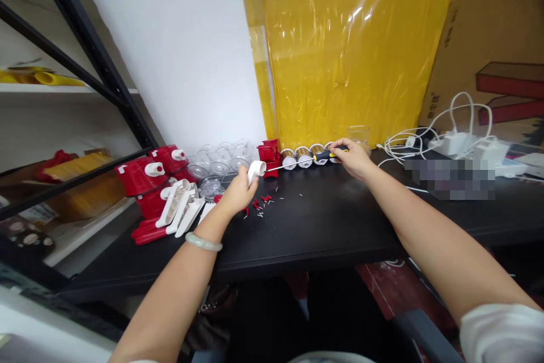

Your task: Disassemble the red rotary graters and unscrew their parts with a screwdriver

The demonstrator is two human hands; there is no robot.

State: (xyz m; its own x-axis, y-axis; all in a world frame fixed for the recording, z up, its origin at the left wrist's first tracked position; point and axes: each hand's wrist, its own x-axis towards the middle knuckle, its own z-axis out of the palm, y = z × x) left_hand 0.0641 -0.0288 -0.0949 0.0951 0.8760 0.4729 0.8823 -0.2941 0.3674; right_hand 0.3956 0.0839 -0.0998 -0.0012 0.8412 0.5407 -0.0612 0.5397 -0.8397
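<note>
My left hand (240,192) grips a white plastic part (256,170) with a round end that faces right. A screwdriver (325,155) with a black and yellow handle is in my right hand (349,158), its long shaft level and its tip at the opening of the white part. Whether the tip touches a screw inside is hidden. Below the white part, small red pieces (266,199) and several tiny screws (260,214) lie scattered on the black table (323,221). Behind the shaft stands a red plastic housing (268,151).
Red housings (142,176) and white handles (174,204) are piled at the left, near clear plastic cups (221,160). Several metal drums (304,157) line the back. White cables and chargers (457,142) lie at the right. A black shelf frame (91,46) rises at the left.
</note>
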